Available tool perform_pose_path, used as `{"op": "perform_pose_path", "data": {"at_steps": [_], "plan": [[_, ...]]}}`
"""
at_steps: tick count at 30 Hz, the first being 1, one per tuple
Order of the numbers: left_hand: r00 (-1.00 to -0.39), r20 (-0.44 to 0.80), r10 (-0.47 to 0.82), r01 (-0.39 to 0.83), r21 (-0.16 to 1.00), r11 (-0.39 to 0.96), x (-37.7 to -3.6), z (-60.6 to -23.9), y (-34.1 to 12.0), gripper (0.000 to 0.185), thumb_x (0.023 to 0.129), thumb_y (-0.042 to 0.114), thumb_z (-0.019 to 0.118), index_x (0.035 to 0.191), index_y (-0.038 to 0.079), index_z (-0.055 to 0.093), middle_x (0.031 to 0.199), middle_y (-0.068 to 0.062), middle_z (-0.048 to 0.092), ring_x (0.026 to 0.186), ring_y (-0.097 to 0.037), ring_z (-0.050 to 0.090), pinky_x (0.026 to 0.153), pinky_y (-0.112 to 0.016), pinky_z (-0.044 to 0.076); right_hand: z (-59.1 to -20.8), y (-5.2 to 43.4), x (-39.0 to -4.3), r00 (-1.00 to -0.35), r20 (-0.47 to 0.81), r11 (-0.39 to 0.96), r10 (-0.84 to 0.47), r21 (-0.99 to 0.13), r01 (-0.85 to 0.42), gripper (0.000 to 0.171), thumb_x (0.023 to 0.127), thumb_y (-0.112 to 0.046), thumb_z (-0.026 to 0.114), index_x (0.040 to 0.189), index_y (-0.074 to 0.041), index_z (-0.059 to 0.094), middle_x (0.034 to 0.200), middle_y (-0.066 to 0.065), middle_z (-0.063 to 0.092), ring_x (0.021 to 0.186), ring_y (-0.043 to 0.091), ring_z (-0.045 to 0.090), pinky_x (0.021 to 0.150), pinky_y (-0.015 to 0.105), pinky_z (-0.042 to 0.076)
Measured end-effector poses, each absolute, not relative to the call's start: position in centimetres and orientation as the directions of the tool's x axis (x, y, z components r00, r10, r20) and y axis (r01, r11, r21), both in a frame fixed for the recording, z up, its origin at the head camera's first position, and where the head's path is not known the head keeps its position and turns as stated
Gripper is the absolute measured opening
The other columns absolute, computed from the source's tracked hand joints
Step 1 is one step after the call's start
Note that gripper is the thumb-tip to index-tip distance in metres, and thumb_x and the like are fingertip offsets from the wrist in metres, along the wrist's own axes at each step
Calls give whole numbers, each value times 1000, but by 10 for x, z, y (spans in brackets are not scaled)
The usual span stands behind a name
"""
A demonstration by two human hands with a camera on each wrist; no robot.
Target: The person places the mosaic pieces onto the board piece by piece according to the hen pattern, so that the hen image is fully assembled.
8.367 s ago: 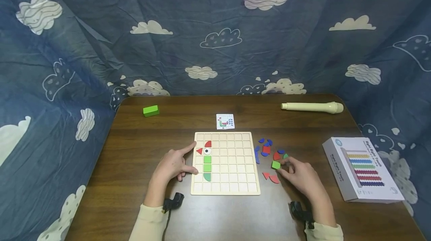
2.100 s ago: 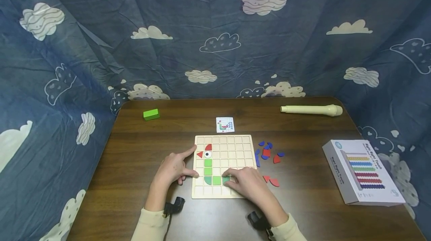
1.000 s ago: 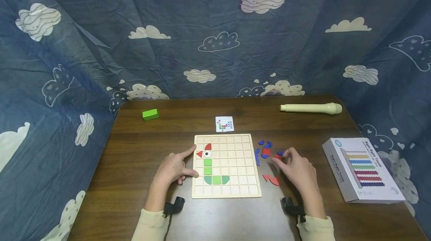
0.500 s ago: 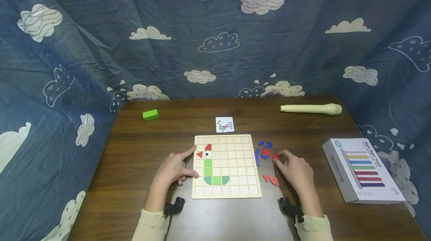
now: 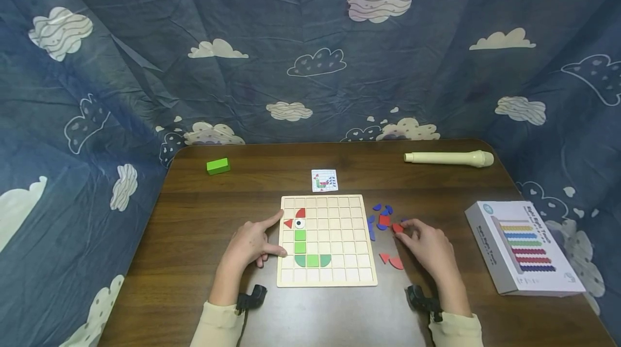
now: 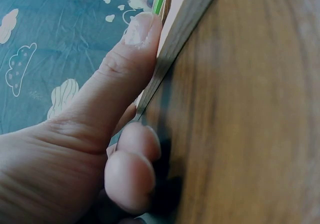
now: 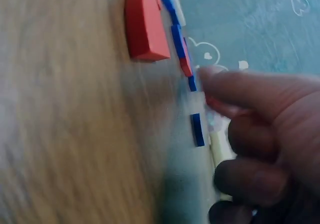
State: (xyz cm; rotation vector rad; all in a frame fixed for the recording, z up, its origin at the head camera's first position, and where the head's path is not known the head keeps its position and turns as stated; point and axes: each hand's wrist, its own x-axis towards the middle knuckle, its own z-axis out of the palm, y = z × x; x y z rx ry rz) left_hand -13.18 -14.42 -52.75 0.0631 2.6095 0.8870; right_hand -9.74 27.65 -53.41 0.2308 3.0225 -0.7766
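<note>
Right hand (image 5: 429, 247) now off the board (image 5: 337, 236), over at the loose pieces (image 5: 384, 220); fingers pinch a red quarter-round (image 5: 397, 228) right of board; left hand (image 5: 248, 240) touches board's left edge, thumb and forefinger extended.

"What's new on the pale wooden grid board (image 5: 327, 285)?"
"A bright-green square tile (image 5: 312, 261) and a darker green quarter-circle tile (image 5: 325, 261)."
"And the right hand (image 5: 429, 247)?"
"Moved off the board, now pinching a red quarter-circle tile (image 5: 397, 228)."
</note>
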Motion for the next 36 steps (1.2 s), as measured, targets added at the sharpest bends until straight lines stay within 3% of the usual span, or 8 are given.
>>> {"op": "perform_pose_path", "data": {"at_steps": [13,23,36], "plan": [[-926,-342,157,-80,585,807,-132,-526,-145,109,66,42,101,160,38,47,51,0,55,40,-16,58,47,-26,38,-499,201,-97,-993,76,813,-88,-571,-116,26,91,-28,85,113,-16,78,58,-10,45,51,5,36,49,23,27],[-925,-344,163,-73,581,810,-131,-526,-143,109,66,44,100,160,38,46,50,1,55,38,-14,57,47,-26,40,-506,126,-99,-957,-29,802,-290,-553,-226,19,90,-37,84,104,-25,80,56,-14,47,51,4,39,52,23,28],[-923,-346,165,-72,578,813,-132,-528,-145,109,66,45,100,160,39,46,49,2,55,39,-15,58,46,-25,39,-526,113,-99,-950,-37,844,-309,-472,-256,19,90,-40,84,104,-28,78,57,-14,43,52,7,35,51,26,28]]}}
